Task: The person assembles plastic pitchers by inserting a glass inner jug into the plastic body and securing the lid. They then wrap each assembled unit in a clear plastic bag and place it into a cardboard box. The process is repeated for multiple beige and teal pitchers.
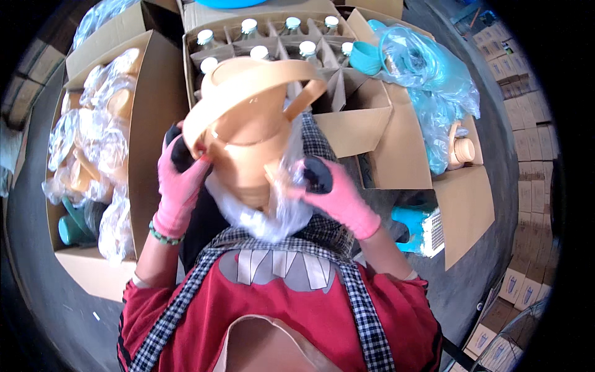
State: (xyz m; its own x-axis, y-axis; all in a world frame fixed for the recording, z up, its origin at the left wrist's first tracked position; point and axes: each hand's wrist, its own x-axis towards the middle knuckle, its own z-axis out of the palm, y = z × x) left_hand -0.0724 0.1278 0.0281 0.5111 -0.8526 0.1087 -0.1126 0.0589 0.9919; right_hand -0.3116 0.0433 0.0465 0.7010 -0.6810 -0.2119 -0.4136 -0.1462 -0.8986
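A peach plastic jug (245,161) with a broad loop handle is held up in front of me, tilted. Its lower part sits in a crumpled clear plastic bag (273,224). My left hand (178,183), in a pink glove with dark fingertips, grips the jug's left side near the loop; some fingers are behind it. On the other side, my right hand (334,195), gloved the same way, is closed on the bag beside the jug, slightly smeared by motion.
A divided carton (347,124) with several white-capped clear bottles (249,26) stands ahead. At left is a carton (149,124) of bagged peach parts. Teal bagged parts (427,62) and another peach jug (462,150) lie at right, above a teal basket (415,226).
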